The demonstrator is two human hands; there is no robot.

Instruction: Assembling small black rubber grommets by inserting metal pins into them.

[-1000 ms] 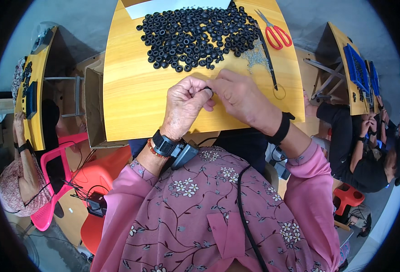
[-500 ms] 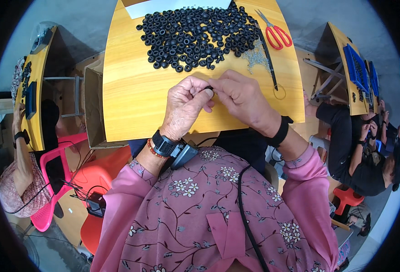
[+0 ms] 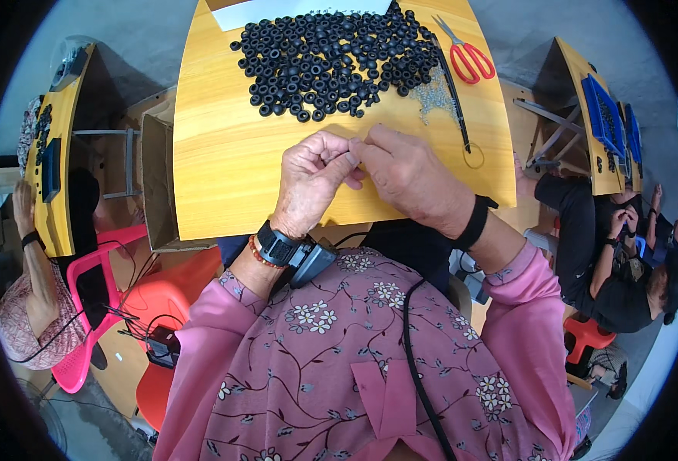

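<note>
Yellow wood-grain desk (image 3: 224, 169), smooth and bare along its near half, where the left hand (image 3: 312, 180) and right hand (image 3: 408, 177) meet fingertip to fingertip, pinched on something too small to make out. Just beyond them sits a big bumpy heap of black rubber rings (image 3: 331, 58), matte and donut-shaped, with a small glinting pile of metal bits (image 3: 435, 96) at its right edge. Red-handled scissors (image 3: 468, 55) and a thin black cord (image 3: 456, 96) crowd the right edge, an open cardboard box (image 3: 158, 184) hugs the left.

Left hand (image 3: 310, 180) curled, fingertips pinched together against those of right hand (image 3: 410, 177), knuckles up. Both forearms reaching forward from pink sleeves, wrists banded, hands touching at mid-line.
</note>
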